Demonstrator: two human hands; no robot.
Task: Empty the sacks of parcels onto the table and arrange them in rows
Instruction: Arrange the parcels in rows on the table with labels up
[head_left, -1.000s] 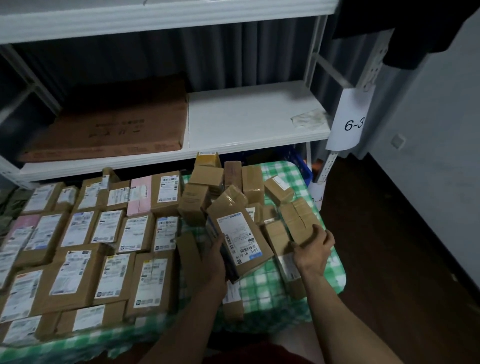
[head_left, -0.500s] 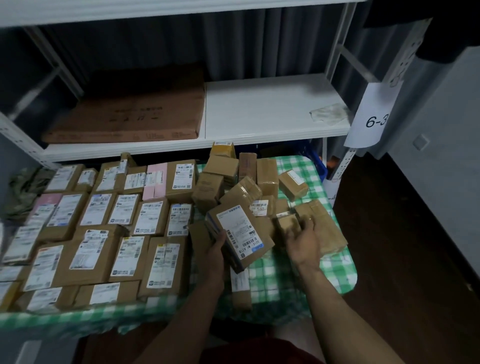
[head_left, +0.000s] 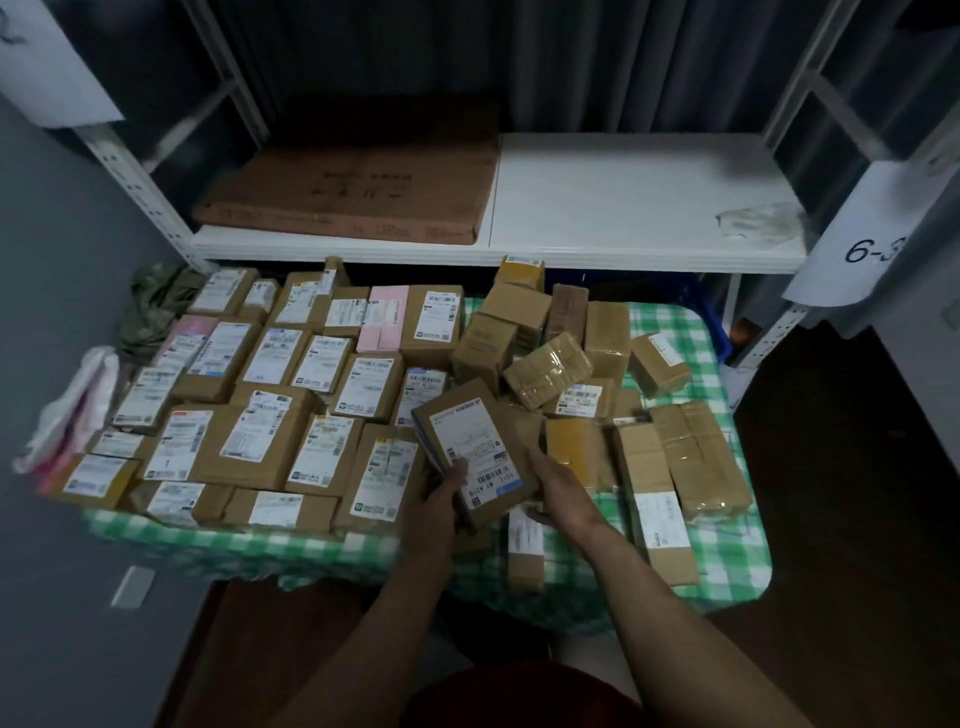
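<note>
Over the near edge of the green-checked table (head_left: 727, 566), both hands hold one parcel (head_left: 480, 452), tilted with its label up. The left hand (head_left: 441, 501) grips its near left corner, thumb on the label and fingers underneath. The right hand (head_left: 563, 493) clasps its right edge, thumb on top and fingers curled below. To the left, parcels lie label-up in close rows (head_left: 270, 405), touching. To the right and far, a loose heap (head_left: 550, 364) of boxes lies jumbled. Beyond, a white shelf (head_left: 623, 208) carries a flat carton (head_left: 353, 192).
</note>
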